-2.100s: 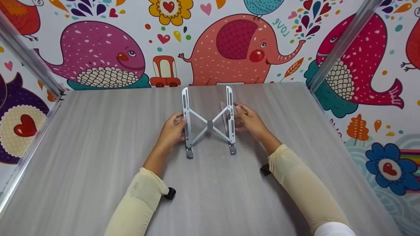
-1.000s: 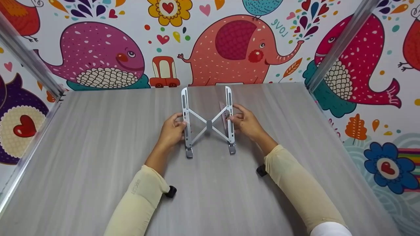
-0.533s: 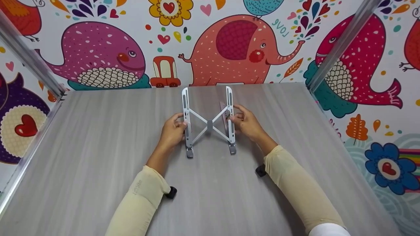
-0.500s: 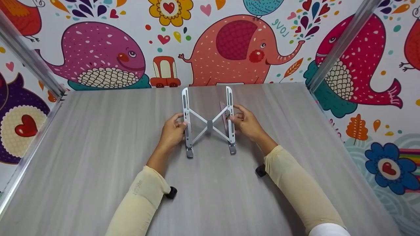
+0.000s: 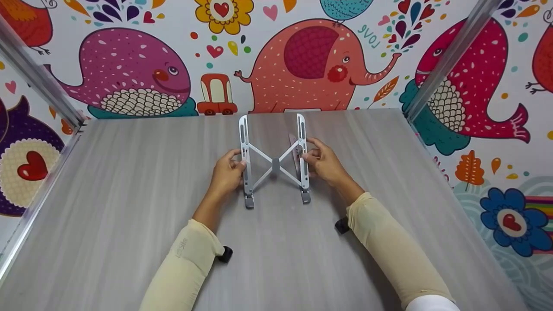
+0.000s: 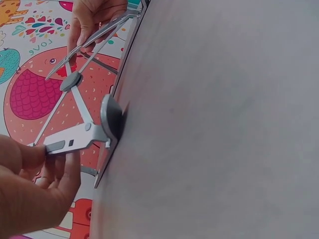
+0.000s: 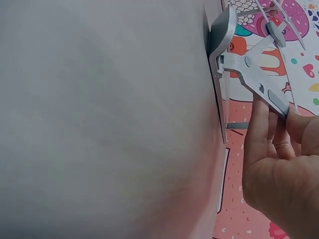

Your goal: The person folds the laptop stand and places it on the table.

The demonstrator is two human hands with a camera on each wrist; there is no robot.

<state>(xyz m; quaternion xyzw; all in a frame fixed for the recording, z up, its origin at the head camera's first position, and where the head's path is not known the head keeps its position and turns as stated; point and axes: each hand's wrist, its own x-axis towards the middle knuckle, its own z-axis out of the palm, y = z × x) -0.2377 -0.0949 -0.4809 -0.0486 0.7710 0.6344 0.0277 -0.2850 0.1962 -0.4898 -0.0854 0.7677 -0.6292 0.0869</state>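
Observation:
A silver folding laptop stand (image 5: 275, 166) stands unfolded on the table, its two side arms joined by X-shaped crossbars with a grey hub. Grey hooked feet (image 5: 249, 201) end the arms on the near side. My left hand (image 5: 227, 172) pinches the left arm about midway, thumb on top and fingers beneath, as the left wrist view shows on the stand (image 6: 75, 138). At the opposite arm, my right hand (image 5: 327, 164) has its thumb on the upper face and fingers under it. In the right wrist view that arm of the stand (image 7: 256, 79) slants up from its base.
Grey wood-grain table (image 5: 276, 259) extends around the stand. Behind it rises a wall (image 5: 151, 13) printed with cartoon animals, close past the stand's far ends. Metal posts (image 5: 453, 60) mark the back corners. Black wrist cameras (image 5: 224, 254) hang under both sleeves.
Since the oldest frame my right hand has moved slightly inward, its thumb coming onto the right arm of the stand. Over the last second the stand and both hands stay nearly still.

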